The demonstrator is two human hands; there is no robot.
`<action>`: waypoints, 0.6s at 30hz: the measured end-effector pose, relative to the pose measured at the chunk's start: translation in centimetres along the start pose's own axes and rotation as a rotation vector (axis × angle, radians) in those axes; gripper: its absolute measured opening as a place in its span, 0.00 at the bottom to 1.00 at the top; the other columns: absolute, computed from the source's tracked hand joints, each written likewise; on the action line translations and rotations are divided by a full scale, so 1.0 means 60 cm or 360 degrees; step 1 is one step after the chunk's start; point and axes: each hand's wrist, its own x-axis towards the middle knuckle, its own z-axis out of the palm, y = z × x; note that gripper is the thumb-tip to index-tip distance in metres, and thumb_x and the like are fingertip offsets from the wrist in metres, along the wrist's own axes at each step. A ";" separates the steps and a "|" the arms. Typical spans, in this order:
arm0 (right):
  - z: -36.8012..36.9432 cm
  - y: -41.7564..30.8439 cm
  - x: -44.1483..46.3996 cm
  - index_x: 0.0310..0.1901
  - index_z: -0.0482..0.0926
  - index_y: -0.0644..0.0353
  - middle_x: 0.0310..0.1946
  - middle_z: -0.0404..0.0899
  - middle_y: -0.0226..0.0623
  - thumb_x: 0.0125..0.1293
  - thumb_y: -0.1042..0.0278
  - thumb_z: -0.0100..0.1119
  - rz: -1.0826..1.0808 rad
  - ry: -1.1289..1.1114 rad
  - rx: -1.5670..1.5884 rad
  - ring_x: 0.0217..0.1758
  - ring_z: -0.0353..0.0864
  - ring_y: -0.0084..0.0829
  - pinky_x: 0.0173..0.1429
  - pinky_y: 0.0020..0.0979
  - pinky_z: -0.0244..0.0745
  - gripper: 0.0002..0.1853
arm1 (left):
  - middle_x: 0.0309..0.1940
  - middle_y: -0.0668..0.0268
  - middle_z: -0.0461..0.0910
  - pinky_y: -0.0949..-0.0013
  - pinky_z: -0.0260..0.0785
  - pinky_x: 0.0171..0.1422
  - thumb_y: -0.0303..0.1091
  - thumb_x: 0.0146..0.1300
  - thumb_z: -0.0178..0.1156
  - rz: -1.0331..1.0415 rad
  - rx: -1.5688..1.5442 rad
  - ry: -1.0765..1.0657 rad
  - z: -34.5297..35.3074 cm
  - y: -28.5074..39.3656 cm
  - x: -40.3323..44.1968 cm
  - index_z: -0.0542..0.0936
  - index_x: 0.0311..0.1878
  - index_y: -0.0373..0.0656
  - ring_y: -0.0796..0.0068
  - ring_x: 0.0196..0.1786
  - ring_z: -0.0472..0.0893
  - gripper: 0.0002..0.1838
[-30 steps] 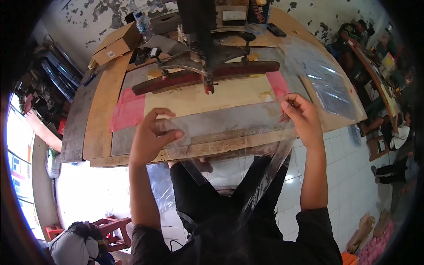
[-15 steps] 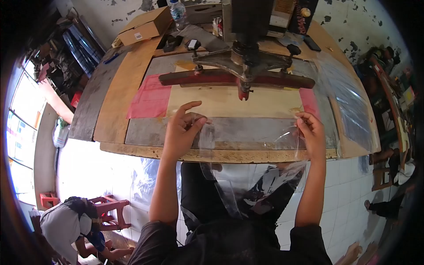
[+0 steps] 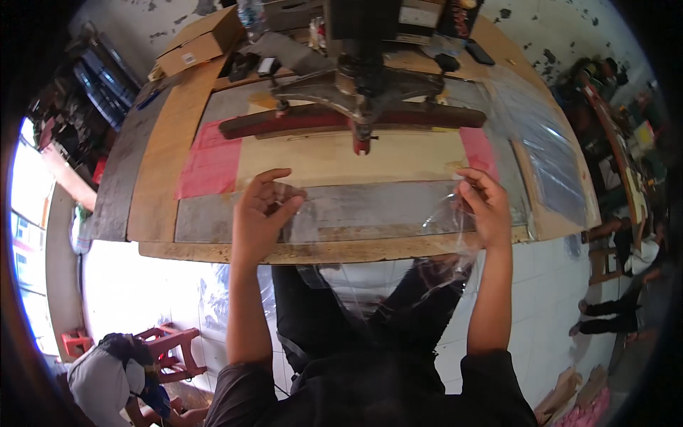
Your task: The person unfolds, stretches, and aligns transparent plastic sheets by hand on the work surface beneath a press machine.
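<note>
I note L hand [image 3: 260, 215] & R hand [image 3: 489, 213] each pinching clear film [image 3: 452, 222], opp. ends, wearer's side of press bar [image 3: 309, 119]. Film slack, R end crumpled; poss. fault, my est.: creasing or self-cling, caused by uneven tension.

A: How does the wall [image 3: 526, 32] look?
B: Pale, blotched with dark, flaking patches
A: And the floor [image 3: 541, 306]?
B: White tiles, washed out by glare on the left, where daylight fills the window [image 3: 27, 238]
A: Furniture?
B: A red stool [image 3: 171, 347] at lower left, a long table [image 3: 626, 167] along the right
</note>
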 end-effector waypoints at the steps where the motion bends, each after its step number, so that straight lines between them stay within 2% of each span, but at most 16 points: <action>1: -0.001 0.003 0.002 0.63 0.84 0.60 0.43 0.85 0.29 0.79 0.66 0.67 -0.0040 -0.0055 0.0025 0.42 0.85 0.21 0.48 0.26 0.85 0.16 | 0.47 0.62 0.89 0.75 0.77 0.55 0.18 0.70 0.69 -0.0015 -0.0003 -0.0006 0.000 0.004 0.000 0.75 0.71 0.37 0.79 0.50 0.86 0.27; 6: -0.001 0.001 0.001 0.65 0.84 0.59 0.43 0.86 0.30 0.80 0.67 0.65 -0.0068 -0.0153 0.0175 0.41 0.85 0.21 0.48 0.26 0.84 0.16 | 0.44 0.67 0.89 0.77 0.75 0.52 0.20 0.71 0.70 0.0041 -0.0052 0.0028 0.005 0.013 -0.001 0.79 0.68 0.38 0.82 0.48 0.86 0.24; 9: 0.001 -0.007 -0.004 0.66 0.83 0.59 0.44 0.86 0.30 0.81 0.68 0.63 -0.0089 -0.0172 0.0181 0.42 0.85 0.21 0.49 0.27 0.84 0.16 | 0.44 0.67 0.89 0.77 0.74 0.50 0.22 0.71 0.71 -0.0121 0.0116 0.0031 -0.003 0.026 -0.005 0.81 0.67 0.37 0.83 0.46 0.85 0.22; 11: 0.000 -0.004 -0.006 0.66 0.83 0.60 0.46 0.86 0.31 0.81 0.69 0.62 -0.0154 -0.0175 0.0182 0.43 0.85 0.22 0.49 0.27 0.84 0.16 | 0.44 0.68 0.88 0.77 0.74 0.47 0.26 0.75 0.70 -0.0098 0.0074 -0.0043 -0.017 0.001 -0.001 0.83 0.60 0.38 0.82 0.44 0.85 0.14; 13: -0.002 -0.007 -0.013 0.66 0.83 0.61 0.48 0.86 0.31 0.81 0.70 0.62 -0.0223 -0.0186 0.0181 0.43 0.86 0.23 0.49 0.27 0.84 0.16 | 0.44 0.66 0.89 0.76 0.75 0.46 0.27 0.77 0.67 -0.0013 -0.0096 -0.0079 -0.011 -0.007 -0.002 0.81 0.58 0.38 0.80 0.45 0.86 0.11; 15: -0.011 -0.027 -0.023 0.65 0.83 0.63 0.52 0.86 0.33 0.79 0.73 0.63 -0.0307 -0.0235 -0.0013 0.49 0.86 0.25 0.54 0.29 0.83 0.17 | 0.43 0.65 0.89 0.75 0.75 0.45 0.28 0.79 0.65 0.0077 -0.0267 -0.0106 0.003 0.009 -0.003 0.80 0.57 0.38 0.78 0.45 0.87 0.09; 16: -0.022 -0.040 -0.030 0.65 0.83 0.63 0.52 0.86 0.33 0.79 0.73 0.63 -0.0316 -0.0247 -0.0010 0.49 0.86 0.25 0.54 0.29 0.83 0.17 | 0.43 0.63 0.90 0.74 0.76 0.45 0.28 0.80 0.63 0.0007 -0.0332 -0.0120 0.016 0.039 -0.011 0.78 0.57 0.38 0.75 0.45 0.89 0.09; 18: -0.043 -0.084 -0.045 0.64 0.82 0.64 0.53 0.87 0.35 0.75 0.72 0.67 -0.0583 -0.0479 -0.0700 0.55 0.86 0.29 0.60 0.33 0.82 0.18 | 0.42 0.61 0.90 0.73 0.77 0.44 0.28 0.81 0.61 -0.0058 -0.0403 -0.0109 0.028 0.074 -0.025 0.76 0.57 0.38 0.72 0.45 0.90 0.08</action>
